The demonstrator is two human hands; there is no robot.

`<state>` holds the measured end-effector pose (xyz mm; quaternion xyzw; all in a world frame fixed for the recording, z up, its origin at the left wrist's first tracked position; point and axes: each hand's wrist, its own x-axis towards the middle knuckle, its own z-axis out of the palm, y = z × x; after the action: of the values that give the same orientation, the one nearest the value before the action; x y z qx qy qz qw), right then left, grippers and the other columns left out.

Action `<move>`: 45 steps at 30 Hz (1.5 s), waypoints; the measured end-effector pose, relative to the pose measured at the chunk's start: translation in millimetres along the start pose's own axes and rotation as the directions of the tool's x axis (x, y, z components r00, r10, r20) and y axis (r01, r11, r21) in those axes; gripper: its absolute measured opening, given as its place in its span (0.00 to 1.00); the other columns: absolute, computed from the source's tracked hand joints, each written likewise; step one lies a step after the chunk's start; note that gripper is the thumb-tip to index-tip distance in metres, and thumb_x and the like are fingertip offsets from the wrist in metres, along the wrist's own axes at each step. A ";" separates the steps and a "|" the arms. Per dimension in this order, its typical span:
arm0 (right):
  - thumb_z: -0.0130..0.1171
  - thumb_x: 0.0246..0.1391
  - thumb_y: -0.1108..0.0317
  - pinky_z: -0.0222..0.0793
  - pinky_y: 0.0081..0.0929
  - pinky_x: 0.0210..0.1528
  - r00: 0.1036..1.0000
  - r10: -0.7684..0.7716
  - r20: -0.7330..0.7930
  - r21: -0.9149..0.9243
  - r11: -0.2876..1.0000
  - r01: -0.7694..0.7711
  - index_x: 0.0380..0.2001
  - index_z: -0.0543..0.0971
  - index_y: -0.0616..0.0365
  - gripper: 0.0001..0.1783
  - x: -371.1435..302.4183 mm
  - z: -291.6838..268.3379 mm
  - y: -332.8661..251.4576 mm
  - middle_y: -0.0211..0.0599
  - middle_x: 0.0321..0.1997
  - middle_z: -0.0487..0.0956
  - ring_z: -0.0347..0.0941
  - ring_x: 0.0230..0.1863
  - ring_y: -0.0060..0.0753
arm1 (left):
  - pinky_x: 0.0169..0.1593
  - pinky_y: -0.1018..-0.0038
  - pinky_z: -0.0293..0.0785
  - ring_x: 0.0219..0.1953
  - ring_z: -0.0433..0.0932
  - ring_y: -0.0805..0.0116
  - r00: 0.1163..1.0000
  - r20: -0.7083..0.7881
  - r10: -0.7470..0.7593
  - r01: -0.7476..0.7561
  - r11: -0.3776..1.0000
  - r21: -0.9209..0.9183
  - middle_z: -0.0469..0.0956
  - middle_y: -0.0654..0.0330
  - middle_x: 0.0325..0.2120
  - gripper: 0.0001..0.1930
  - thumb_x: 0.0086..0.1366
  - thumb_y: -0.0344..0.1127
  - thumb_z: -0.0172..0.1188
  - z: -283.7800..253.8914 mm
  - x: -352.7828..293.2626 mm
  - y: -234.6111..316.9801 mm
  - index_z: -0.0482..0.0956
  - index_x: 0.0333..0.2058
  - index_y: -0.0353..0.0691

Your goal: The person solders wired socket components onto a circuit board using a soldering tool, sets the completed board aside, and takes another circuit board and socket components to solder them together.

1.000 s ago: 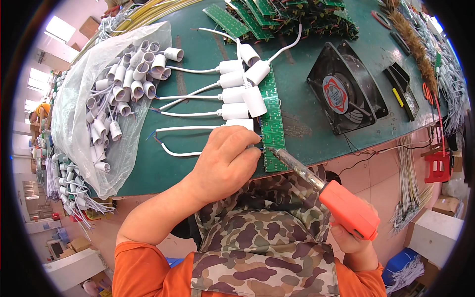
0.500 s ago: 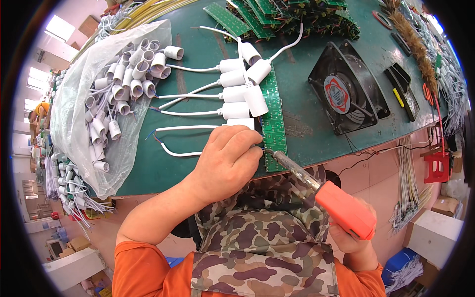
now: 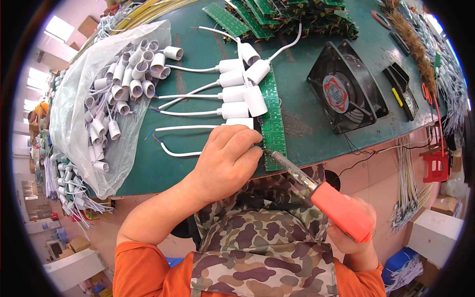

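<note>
My right hand (image 3: 351, 240) is wrapped round the red handle of a soldering iron (image 3: 341, 210). Its metal tip meets the left edge of a green circuit board panel (image 3: 273, 119) near the panel's close end. Beside that tip, the fingers of my left hand (image 3: 227, 153) are pinched together; what they grip is hidden under them. Several white cylindrical sockets with cables (image 3: 235, 94) lie in a row along the panel's left side, some resting over its far part. A white cable (image 3: 180, 152) runs from under my left hand to the left.
A clear plastic bag (image 3: 74, 123) with many white sockets lies at the left. At the back is a heap of green circuit boards (image 3: 297, 20). A black fan (image 3: 346, 89) stands on the right, with a black holder (image 3: 403, 91) beyond it. A red stool (image 3: 437, 167) is below.
The soldering iron's handle has shifted slightly left and down with my right hand, its tip staying at the panel's edge. My left hand keeps its place.
</note>
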<state>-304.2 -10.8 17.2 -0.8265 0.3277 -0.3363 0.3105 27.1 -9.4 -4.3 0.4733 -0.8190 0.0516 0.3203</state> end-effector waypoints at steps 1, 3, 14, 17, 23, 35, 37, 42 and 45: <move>0.72 0.51 0.60 0.73 0.36 0.37 1.000 0.012 0.019 0.018 1.000 -0.013 0.52 0.81 0.62 0.27 -0.3 -1.3 0.6 0.38 0.42 0.83 0.79 0.33 0.42 | 0.48 0.58 0.72 0.46 0.78 0.53 1.000 0.000 0.000 0.000 1.000 0.001 0.77 0.55 0.44 0.16 0.45 0.21 0.69 0.1 -0.4 0.1 0.80 0.36 0.36; 0.73 0.49 0.62 0.73 0.35 0.32 0.998 -0.048 0.034 0.020 0.999 0.048 0.54 0.78 0.63 0.30 -3.2 -5.1 9.1 0.39 0.41 0.84 0.78 0.30 0.42 | 0.49 0.58 0.72 0.46 0.77 0.53 1.000 0.007 -0.007 0.007 1.000 -0.001 0.77 0.55 0.44 0.16 0.45 0.21 0.69 -0.1 -1.0 0.5 0.80 0.36 0.36; 0.69 0.57 0.53 0.77 0.44 0.39 0.984 0.178 -0.009 -0.050 0.983 -0.179 0.52 0.82 0.60 0.25 -49.6 -13.8 21.3 0.39 0.46 0.84 0.82 0.36 0.50 | 0.49 0.58 0.71 0.46 0.77 0.54 1.000 -0.008 -0.009 0.009 1.000 0.000 0.77 0.56 0.44 0.14 0.46 0.22 0.68 -0.8 -2.0 -3.5 0.80 0.35 0.37; 0.67 0.53 0.61 0.76 0.44 0.40 0.991 0.133 0.006 0.012 0.991 -0.133 0.49 0.83 0.60 0.22 -47.7 -3.4 21.8 0.40 0.41 0.85 0.82 0.35 0.49 | 0.49 0.59 0.72 0.47 0.78 0.54 1.000 0.009 -0.015 0.015 0.999 0.029 0.77 0.56 0.44 0.12 0.48 0.24 0.67 -3.7 -6.4 -1.4 0.80 0.35 0.37; 0.63 0.62 0.64 0.76 0.29 0.40 0.947 0.295 -0.128 0.421 0.881 -0.217 0.56 0.76 0.72 0.25 -63.9 -3.6 37.3 0.52 0.53 0.83 0.79 0.35 0.29 | 0.51 0.59 0.74 0.50 0.78 0.54 1.000 -0.028 0.006 -0.007 1.000 -0.024 0.77 0.56 0.46 0.14 0.51 0.30 0.68 -9.9 -6.5 1.4 0.81 0.38 0.38; 0.64 0.63 0.60 0.75 0.29 0.40 0.950 0.276 -0.147 0.463 0.868 -0.180 0.58 0.73 0.72 0.28 -67.0 0.4 63.5 0.55 0.56 0.80 0.77 0.35 0.28 | 0.57 0.57 0.76 0.59 0.75 0.51 0.745 0.318 -0.587 0.172 0.629 0.758 0.78 0.54 0.49 0.14 0.55 0.25 0.62 -214.5 -105.2 -128.9 0.83 0.41 0.41; 0.65 0.63 0.61 0.75 0.29 0.40 0.959 0.236 -0.155 0.439 0.886 -0.148 0.58 0.74 0.72 0.28 -66.8 1.6 66.4 0.55 0.56 0.81 0.77 0.35 0.28 | 0.63 0.57 0.74 0.65 0.70 0.53 0.643 0.425 -0.637 0.134 0.640 0.757 0.76 0.54 0.53 0.16 0.57 0.25 0.62 -211.8 -111.6 -131.5 0.83 0.45 0.42; 0.64 0.62 0.62 0.75 0.28 0.40 0.961 0.246 -0.129 0.426 0.889 -0.170 0.58 0.75 0.72 0.28 -61.9 -3.9 56.2 0.55 0.55 0.82 0.77 0.36 0.28 | 0.61 0.59 0.75 0.64 0.71 0.52 0.751 0.436 -0.495 0.079 0.724 0.685 0.77 0.54 0.52 0.17 0.55 0.27 0.67 -212.0 -102.9 -129.4 0.82 0.46 0.40; 0.64 0.63 0.62 0.75 0.28 0.40 0.954 0.271 -0.128 0.416 0.888 -0.197 0.58 0.75 0.72 0.27 -61.3 -3.7 47.8 0.55 0.56 0.82 0.77 0.36 0.28 | 0.57 0.60 0.77 0.58 0.76 0.51 0.876 0.372 -0.308 0.155 0.909 0.387 0.77 0.53 0.50 0.18 0.54 0.28 0.70 -197.1 -67.4 -98.6 0.80 0.45 0.38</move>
<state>-357.3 5.8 -37.3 -0.6656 0.3768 -0.4304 0.4793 223.9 63.2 91.1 0.6178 -0.7831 0.0509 0.0499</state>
